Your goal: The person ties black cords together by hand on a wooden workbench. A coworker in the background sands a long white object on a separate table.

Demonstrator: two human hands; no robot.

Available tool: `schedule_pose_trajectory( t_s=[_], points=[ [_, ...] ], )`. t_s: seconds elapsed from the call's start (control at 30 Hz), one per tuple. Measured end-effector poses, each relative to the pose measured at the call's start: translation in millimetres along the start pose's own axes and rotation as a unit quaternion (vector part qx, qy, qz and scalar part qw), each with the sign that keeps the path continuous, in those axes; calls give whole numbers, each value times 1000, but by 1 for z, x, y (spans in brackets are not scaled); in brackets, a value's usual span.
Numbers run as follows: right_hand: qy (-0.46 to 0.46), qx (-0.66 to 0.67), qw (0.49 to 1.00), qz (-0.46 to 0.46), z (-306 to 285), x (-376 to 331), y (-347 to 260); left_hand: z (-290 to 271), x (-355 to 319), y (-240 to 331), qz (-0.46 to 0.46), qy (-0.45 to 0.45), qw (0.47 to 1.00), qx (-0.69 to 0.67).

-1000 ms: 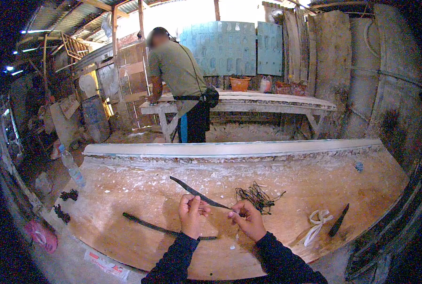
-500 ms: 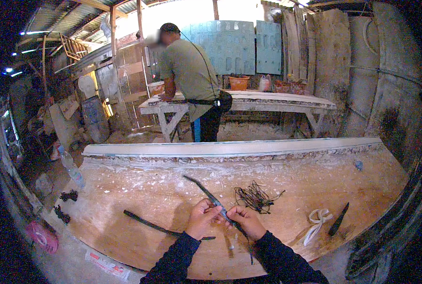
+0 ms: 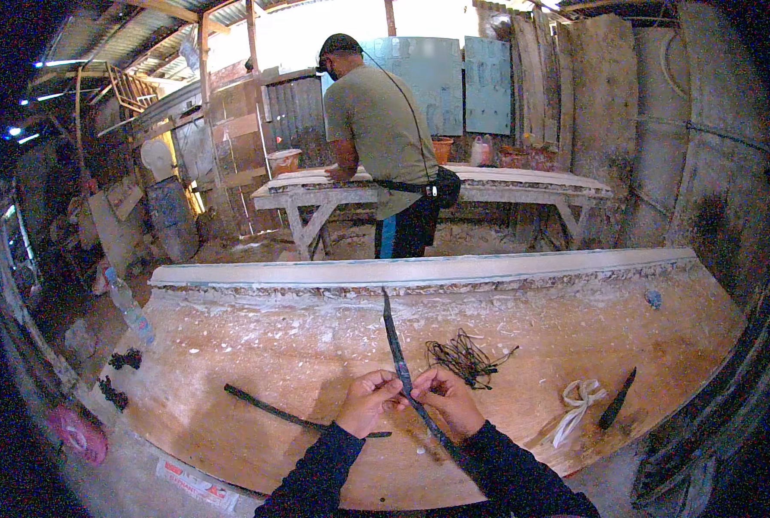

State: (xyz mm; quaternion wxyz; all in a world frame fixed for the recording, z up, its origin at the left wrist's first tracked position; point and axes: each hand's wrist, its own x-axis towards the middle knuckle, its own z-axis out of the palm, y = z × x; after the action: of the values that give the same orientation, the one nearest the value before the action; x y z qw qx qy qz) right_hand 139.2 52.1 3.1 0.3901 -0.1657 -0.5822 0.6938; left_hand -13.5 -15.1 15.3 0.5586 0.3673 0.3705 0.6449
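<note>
Both hands meet over the near middle of the wooden table. My left hand (image 3: 372,403) pinches a long, thin black strip (image 3: 394,341) near its middle. Close beside it, my right hand (image 3: 447,400) grips the same strip between thumb and fingers. The strip's upper end points away from me toward the white ledge; its lower part runs down beside my right wrist. What it is made of I cannot tell. A second black strip (image 3: 268,406) lies on the table, partly behind my left wrist. A tangle of thin black cords (image 3: 470,358) lies just beyond my right hand.
On the right lie a white tied strip (image 3: 579,410) and a dark pointed piece (image 3: 619,399). Small black bundles (image 3: 126,358) and a plastic bottle (image 3: 128,302) are at the left. A white ledge (image 3: 419,268) edges the table's far side. Beyond, a person (image 3: 385,129) leans over another bench (image 3: 523,183).
The strip in my hands has swung more upright, its far end moving right and away from me. The person at the far bench has shifted to the right.
</note>
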Motion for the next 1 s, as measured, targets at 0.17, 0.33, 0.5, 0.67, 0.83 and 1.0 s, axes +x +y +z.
schedule_pose_trajectory(
  t_s=[0.17, 0.33, 0.5, 0.67, 0.83, 1.0],
  points=[
    [27, -107, 994, -16, -1, 2, -2, 3, -1, 1, -8, 2, 1000, 7],
    [20, -144, 988, -43, 3, -1, -6, 5, -2, 2, -4, 16, 999, 50],
    [27, -127, 992, -1, 6, 0, -8, 4, -1, -1, -2, 10, 995, 96],
    [20, -83, 996, 19, 6, -1, -10, 3, -1, -1, 9, -11, 988, 156],
    [37, -126, 991, 15, 3, -3, -11, 4, -2, 1, -2, -9, 990, 143],
    [50, -147, 988, -15, 4, 0, -4, 5, -1, 0, 2, 9, 991, 133]
  ],
)
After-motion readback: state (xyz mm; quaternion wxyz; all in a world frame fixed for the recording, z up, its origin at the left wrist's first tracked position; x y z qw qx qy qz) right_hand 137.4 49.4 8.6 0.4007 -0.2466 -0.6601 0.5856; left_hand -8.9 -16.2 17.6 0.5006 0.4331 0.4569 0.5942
